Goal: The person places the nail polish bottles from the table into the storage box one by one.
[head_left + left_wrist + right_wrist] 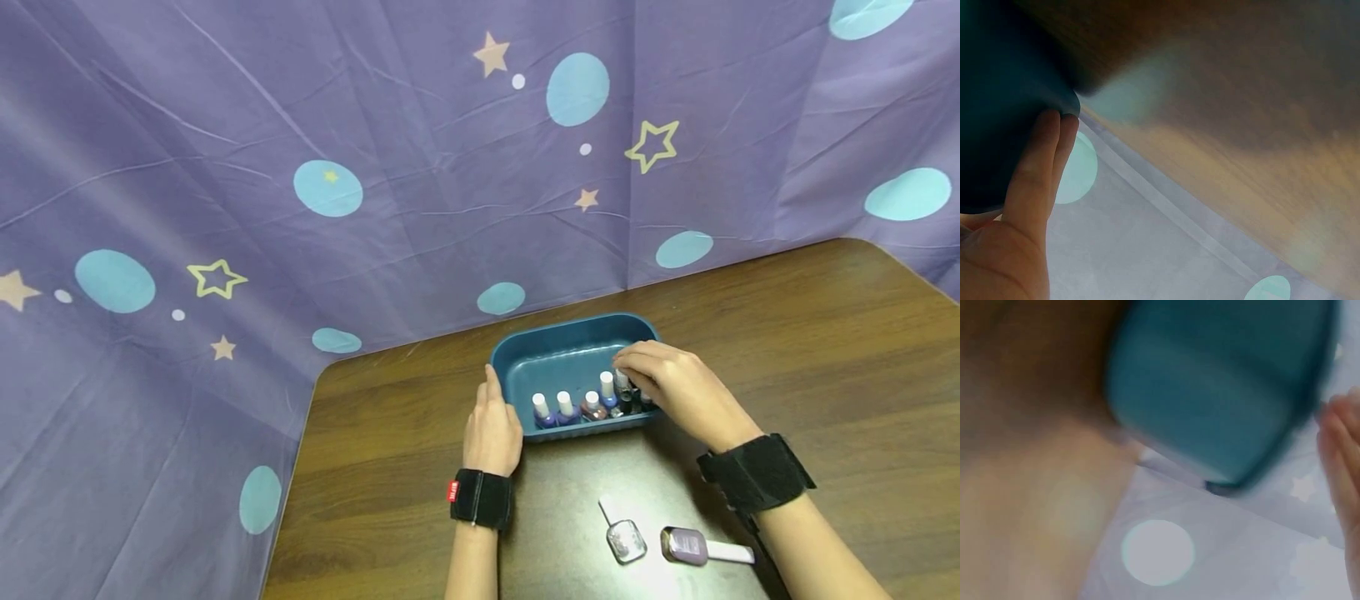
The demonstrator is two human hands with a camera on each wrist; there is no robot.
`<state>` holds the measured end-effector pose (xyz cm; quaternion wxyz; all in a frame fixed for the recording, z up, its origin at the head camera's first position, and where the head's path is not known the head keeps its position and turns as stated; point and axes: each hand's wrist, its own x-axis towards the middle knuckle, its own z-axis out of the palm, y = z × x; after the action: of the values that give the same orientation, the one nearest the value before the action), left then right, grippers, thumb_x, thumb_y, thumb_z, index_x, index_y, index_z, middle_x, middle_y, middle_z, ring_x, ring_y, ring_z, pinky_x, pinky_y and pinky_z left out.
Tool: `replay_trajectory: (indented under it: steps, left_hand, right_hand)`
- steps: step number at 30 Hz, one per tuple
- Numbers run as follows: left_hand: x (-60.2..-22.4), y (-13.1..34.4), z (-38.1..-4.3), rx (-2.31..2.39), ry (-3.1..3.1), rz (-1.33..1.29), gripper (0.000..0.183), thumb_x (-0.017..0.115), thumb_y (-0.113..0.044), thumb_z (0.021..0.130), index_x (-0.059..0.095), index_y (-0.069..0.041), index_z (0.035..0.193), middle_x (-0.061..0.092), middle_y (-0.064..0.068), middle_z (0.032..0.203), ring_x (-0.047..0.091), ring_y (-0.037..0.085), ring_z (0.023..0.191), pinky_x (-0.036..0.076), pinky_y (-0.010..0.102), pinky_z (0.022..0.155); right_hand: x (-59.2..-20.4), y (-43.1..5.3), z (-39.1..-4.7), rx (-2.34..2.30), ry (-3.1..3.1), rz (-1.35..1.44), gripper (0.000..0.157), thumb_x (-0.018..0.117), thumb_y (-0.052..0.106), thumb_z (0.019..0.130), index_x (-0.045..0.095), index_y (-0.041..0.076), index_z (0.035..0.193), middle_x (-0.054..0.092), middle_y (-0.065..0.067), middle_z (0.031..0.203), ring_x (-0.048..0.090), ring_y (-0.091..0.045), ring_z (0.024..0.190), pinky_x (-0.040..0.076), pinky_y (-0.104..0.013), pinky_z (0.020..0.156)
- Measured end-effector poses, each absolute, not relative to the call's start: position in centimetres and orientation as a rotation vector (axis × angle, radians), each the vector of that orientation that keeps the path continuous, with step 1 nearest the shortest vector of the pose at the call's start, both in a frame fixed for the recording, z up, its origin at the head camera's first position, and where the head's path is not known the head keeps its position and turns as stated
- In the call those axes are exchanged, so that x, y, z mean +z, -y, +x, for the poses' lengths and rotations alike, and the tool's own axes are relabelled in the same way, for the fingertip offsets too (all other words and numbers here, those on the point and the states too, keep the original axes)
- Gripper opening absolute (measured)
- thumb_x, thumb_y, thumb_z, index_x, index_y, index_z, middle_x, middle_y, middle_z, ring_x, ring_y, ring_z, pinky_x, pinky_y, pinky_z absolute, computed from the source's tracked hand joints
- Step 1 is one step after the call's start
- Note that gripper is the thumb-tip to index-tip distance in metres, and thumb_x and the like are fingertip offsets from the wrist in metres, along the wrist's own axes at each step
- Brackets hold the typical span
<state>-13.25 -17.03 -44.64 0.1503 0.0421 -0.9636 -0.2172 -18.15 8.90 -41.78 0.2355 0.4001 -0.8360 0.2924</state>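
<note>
A blue plastic bin (558, 333) holds several nail polish bottles, lined along its near side with white caps up. Among them are a purple bottle (543, 411), another purple one (567, 408), a brownish one (592, 407) and a blue one (608, 390). My left hand (492, 431) lies against the bin's left wall, its fingers straight along the outside. Over the bin's right end, my right hand (663, 379) pinches the white cap of a dark nail polish bottle (624, 398); the fingertips are partly hidden. In the right wrist view the bin's outer wall (1210, 406) is blurred.
Nearer on the wooden table (382, 467) lie two more bottles: a clear, silvery nail polish bottle (626, 540) and a mauve nail polish bottle (686, 546) beside my right forearm. A purple patterned cloth (420, 208) hangs behind the table and along its left.
</note>
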Motion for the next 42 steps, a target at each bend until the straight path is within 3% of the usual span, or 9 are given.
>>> replay_trajectory:
  steps: [8,20,28,36,42]
  left_hand:
    - [-44.8,17.2,-13.3,-0.616,2.77,0.117,0.058,0.04,-0.011,0.089,0.024,-0.002,0.144,0.052,0.016,0.125,0.06,0.031,0.082,0.046,0.043,0.072]
    - [-44.6,17.3,-13.0,-0.599,2.785,0.084,0.06,0.042,-0.01,0.089,0.021,-0.001,0.145,0.052,0.017,0.123,0.058,0.025,0.076,0.046,0.039,0.068]
    - [-44.6,17.2,-13.0,-0.6,2.792,0.08,0.06,0.043,-0.011,0.089,0.022,0.0,0.144,0.052,0.018,0.123,0.057,0.024,0.073,0.046,0.04,0.066]
    - [-45.0,17.4,-13.0,-0.636,2.776,0.103,0.06,0.044,-0.01,0.088,0.024,0.0,0.144,0.052,0.017,0.122,0.058,0.026,0.077,0.046,0.041,0.07]
    - [-44.9,17.4,-13.2,-0.648,2.768,0.084,0.059,0.043,-0.01,0.088,0.025,0.0,0.144,0.052,0.017,0.122,0.058,0.025,0.075,0.046,0.04,0.068]
  right_hand:
    - [-39.0,-7.9,-16.2,0.798,2.262,1.166,0.018,0.059,0.018,0.086,0.064,0.019,0.103,0.061,0.01,0.1,0.054,-0.002,0.096,0.039,-0.016,0.083]
    - [-39.1,-7.0,-14.3,0.788,2.361,1.296,0.019,0.058,0.034,0.087,0.066,0.023,0.1,0.055,0.018,0.095,0.051,0.001,0.088,0.043,-0.02,0.078]
    - [-40.6,-5.5,-13.1,0.716,2.522,1.478,0.032,0.047,0.047,0.09,0.065,0.021,0.095,0.055,0.012,0.09,0.051,0.002,0.078,0.044,-0.018,0.071]
    - [-42.1,-4.0,-12.3,0.635,2.735,1.516,0.034,0.064,0.047,0.076,0.063,0.016,0.089,0.05,0.01,0.08,0.043,0.002,0.067,0.042,-0.021,0.063]
    - [-42.9,-3.5,-12.0,0.629,2.818,1.514,0.028,0.073,0.04,0.068,0.06,0.019,0.082,0.046,0.013,0.076,0.042,0.001,0.063,0.04,-0.022,0.059]
